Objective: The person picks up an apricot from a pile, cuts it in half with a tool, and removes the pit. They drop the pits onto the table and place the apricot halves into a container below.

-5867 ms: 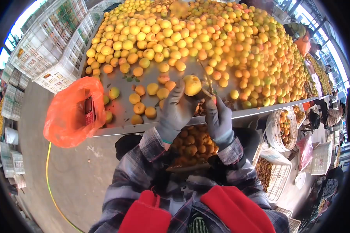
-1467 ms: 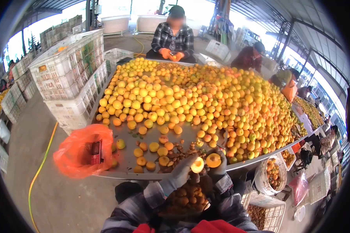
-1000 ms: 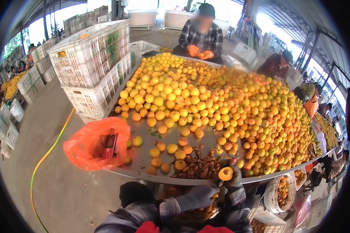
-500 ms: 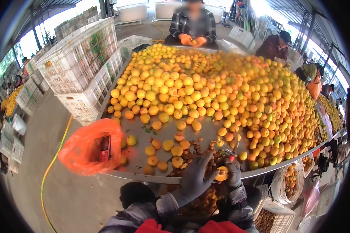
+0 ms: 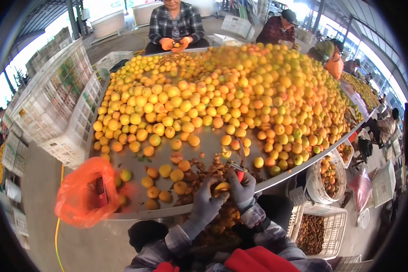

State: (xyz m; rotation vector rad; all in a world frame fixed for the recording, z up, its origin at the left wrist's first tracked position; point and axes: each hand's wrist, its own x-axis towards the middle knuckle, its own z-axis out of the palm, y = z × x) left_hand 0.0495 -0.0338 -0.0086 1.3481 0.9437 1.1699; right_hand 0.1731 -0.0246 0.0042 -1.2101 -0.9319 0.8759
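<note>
My left hand [image 5: 205, 198], in a grey glove, is closed with thumb and fingers around a yellow-orange stone fruit [image 5: 221, 187]. My gloved right hand [image 5: 243, 187] is close beside it, its fingers closed on a red-handled tool [image 5: 240, 174] with a metal end pointing up and left. Both hands are at the near edge of a metal table [image 5: 167, 158]. Just beyond them lies a heap of brown scraps [image 5: 201, 174]. Several loose fruits [image 5: 166, 171] sit left of the scraps, and a large pile of the same fruit [image 5: 240, 95] covers the far side.
An orange plastic bag [image 5: 86, 192] with a phone-like object inside stands at the left corner. White crates [image 5: 54, 109] are stacked to the left. At right are a bucket of fruit [image 5: 326, 179] and a crate of brown pieces [image 5: 310, 233]. A person [image 5: 174, 27] sits opposite.
The view has turned right, so the table appears shifted left. My hands remain together around the fruit, which is now more covered by my left fingers. The tool stays in my right hand.
</note>
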